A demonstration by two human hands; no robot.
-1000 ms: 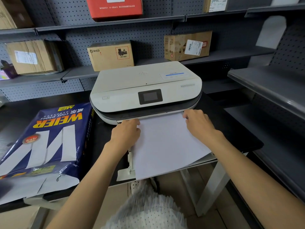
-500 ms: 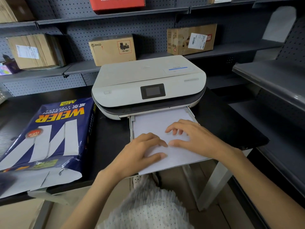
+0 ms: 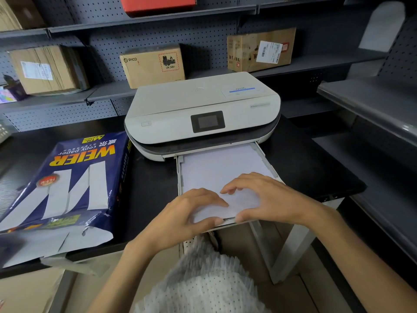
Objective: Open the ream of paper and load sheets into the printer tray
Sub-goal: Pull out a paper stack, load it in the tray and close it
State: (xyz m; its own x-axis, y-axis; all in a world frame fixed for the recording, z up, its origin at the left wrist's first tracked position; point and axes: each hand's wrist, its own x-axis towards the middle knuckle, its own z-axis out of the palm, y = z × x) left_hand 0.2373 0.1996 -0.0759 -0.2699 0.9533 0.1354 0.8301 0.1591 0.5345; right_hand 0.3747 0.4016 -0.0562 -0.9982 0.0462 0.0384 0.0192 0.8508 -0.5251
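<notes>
Head view shows your left hand (image 3: 194,213) and right hand (image 3: 268,199) resting flat-fingered on the white paper sheets (image 3: 221,170) in the white printer's pulled-out tray (image 3: 269,164), atop a black table (image 3: 149,188) among grey pegboard shelves (image 3: 203,39), the torn-open blue paper ream (image 3: 63,186) lying left.

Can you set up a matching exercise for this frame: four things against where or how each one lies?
Things:
1. ream of paper
2. sheets
3. red box
4. printer tray

States:
A. on the top shelf
B. pulled out from the printer's front
C. lying in the tray under both hands
D. torn open, left of the printer

Pairs: 1-D, 2-C, 3-A, 4-B
</notes>
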